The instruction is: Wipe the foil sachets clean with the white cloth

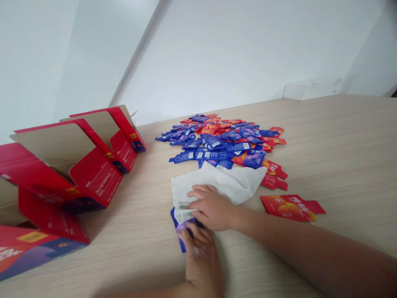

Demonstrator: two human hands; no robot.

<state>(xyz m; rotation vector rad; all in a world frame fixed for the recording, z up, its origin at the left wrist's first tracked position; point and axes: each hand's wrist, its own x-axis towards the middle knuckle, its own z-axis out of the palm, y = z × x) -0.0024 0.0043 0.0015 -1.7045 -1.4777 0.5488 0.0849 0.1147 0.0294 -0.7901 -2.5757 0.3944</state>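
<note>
My right hand lies spread on the cloth; my left hand curls over the blue packet beneath, whether pinching I can't tell. If it slackens, dragging cloth could skew the packet.

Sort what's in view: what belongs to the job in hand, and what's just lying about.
In the job:
white cloth, under the right hand
blue packet, partly under the cloth, left hand on it

Apparently just lying about, touched by neither hand:
pile of red and blue packets
separate red packet
open red boxes
</note>
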